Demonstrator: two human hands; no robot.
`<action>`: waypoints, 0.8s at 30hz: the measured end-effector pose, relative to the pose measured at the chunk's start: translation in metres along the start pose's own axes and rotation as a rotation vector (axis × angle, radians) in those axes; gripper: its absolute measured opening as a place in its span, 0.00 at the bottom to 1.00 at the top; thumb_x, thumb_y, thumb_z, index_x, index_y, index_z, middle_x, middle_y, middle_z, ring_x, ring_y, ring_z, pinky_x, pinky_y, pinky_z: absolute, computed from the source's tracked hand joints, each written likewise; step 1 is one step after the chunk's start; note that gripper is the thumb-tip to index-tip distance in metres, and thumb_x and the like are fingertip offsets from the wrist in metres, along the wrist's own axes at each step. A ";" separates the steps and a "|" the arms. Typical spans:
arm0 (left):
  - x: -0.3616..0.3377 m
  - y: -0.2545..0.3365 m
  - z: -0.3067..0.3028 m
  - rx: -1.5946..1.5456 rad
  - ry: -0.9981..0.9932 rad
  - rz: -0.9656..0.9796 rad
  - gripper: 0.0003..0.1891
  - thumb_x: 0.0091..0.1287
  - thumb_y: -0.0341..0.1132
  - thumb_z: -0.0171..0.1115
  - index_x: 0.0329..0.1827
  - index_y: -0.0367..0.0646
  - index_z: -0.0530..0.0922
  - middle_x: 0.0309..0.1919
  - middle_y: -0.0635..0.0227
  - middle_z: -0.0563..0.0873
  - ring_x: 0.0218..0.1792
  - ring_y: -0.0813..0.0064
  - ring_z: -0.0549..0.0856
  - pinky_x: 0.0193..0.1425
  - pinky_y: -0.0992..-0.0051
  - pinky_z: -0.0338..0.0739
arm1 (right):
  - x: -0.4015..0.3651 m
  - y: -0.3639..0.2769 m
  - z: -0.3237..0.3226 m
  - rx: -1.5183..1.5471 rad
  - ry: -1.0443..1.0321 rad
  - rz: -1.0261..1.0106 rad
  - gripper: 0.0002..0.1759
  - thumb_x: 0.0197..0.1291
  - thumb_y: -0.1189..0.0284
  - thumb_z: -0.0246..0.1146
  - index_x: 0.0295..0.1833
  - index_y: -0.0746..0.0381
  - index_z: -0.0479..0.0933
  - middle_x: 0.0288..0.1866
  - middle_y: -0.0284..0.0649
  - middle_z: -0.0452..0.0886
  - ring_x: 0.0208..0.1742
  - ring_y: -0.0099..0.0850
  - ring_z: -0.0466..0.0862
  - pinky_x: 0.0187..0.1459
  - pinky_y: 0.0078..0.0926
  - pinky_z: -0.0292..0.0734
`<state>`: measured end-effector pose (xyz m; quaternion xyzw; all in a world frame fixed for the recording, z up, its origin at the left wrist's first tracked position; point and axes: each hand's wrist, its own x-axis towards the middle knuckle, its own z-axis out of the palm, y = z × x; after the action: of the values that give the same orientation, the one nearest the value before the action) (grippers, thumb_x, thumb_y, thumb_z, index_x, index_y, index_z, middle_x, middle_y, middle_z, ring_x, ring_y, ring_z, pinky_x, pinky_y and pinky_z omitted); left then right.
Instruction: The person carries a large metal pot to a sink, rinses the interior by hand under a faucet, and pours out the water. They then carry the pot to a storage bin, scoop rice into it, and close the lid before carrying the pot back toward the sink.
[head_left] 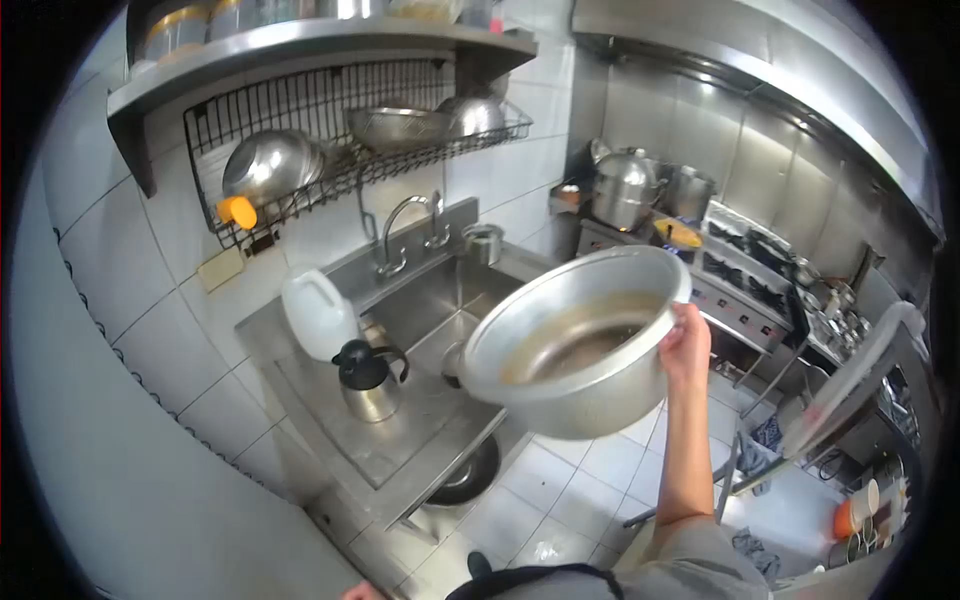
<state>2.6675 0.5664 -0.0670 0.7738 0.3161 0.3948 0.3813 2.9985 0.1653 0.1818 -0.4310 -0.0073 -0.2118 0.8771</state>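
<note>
My right hand (686, 345) grips the rim of a large metal basin (590, 400) and holds it up, tilted so that its inside faces me. Brownish staining or residue rings the inner wall, and the bottom is darker. The basin overlaps the right end of the steel sink (410, 318) in this view. Only a small bit of my left hand (362, 592) shows at the bottom edge, its fingers hidden. On the drainboard (345, 450) stand a steel thermos jug (370, 395) with a black top and a white plastic jug (318, 312).
A wire rack (320, 85) with metal bowls (270, 165) and a colander (398, 128) hangs above the tap (395, 235). Pots (625, 190) stand by the stove (740, 300) at the back right. A black round vessel (468, 475) is under the drainboard, beside the tiled floor (545, 475).
</note>
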 end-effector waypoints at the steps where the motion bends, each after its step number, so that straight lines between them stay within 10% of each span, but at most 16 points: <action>1: 0.009 0.012 0.024 -0.234 -0.170 -0.222 0.05 0.61 0.31 0.61 0.32 0.37 0.77 0.33 0.61 0.81 0.35 0.72 0.76 0.42 0.71 0.72 | 0.032 0.015 -0.031 0.084 0.019 0.030 0.09 0.51 0.75 0.57 0.40 0.66 0.74 0.24 0.34 0.75 0.16 0.20 0.74 0.14 0.18 0.70; 4: 0.048 0.039 0.095 -0.334 -0.345 0.089 0.08 0.60 0.25 0.61 0.24 0.38 0.73 0.20 0.72 0.75 0.27 0.83 0.73 0.34 0.82 0.67 | 0.072 0.052 -0.059 0.220 0.016 0.110 0.12 0.51 0.74 0.57 0.42 0.66 0.74 0.28 0.38 0.79 0.17 0.24 0.76 0.11 0.17 0.65; 7: 0.081 0.078 0.157 -0.545 -0.534 0.145 0.06 0.58 0.25 0.63 0.25 0.38 0.74 0.20 0.72 0.76 0.24 0.83 0.73 0.29 0.81 0.68 | 0.083 0.070 -0.062 0.271 -0.006 0.100 0.19 0.51 0.71 0.56 0.49 0.68 0.71 0.43 0.43 0.81 0.41 0.32 0.82 0.41 0.26 0.79; 10: 0.101 0.118 0.215 -0.637 -0.706 0.217 0.04 0.58 0.25 0.62 0.27 0.37 0.75 0.23 0.71 0.78 0.27 0.84 0.74 0.32 0.82 0.68 | 0.090 0.086 -0.079 0.233 -0.028 0.101 0.22 0.52 0.69 0.53 0.52 0.70 0.70 0.48 0.44 0.79 0.52 0.36 0.78 0.56 0.32 0.72; 19: 0.166 0.249 0.370 -0.574 -0.689 0.290 0.03 0.59 0.28 0.62 0.32 0.40 0.76 0.25 0.75 0.79 0.28 0.86 0.75 0.28 0.83 0.67 | 0.189 0.175 -0.168 0.006 0.251 0.136 0.14 0.54 0.71 0.59 0.44 0.67 0.71 0.39 0.45 0.78 0.40 0.36 0.80 0.44 0.32 0.77; 24: 0.203 0.285 0.450 -0.789 -0.954 -0.174 0.11 0.62 0.33 0.47 0.46 0.45 0.70 0.34 0.75 0.74 0.34 0.83 0.73 0.37 0.81 0.68 | 0.264 0.191 -0.173 -0.094 0.230 0.112 0.14 0.53 0.72 0.60 0.43 0.70 0.70 0.37 0.44 0.78 0.36 0.34 0.80 0.38 0.29 0.76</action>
<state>3.2037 0.4289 0.0689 0.6374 0.0033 0.0604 0.7681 3.2812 0.0407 -0.0188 -0.4441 0.1270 -0.2107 0.8615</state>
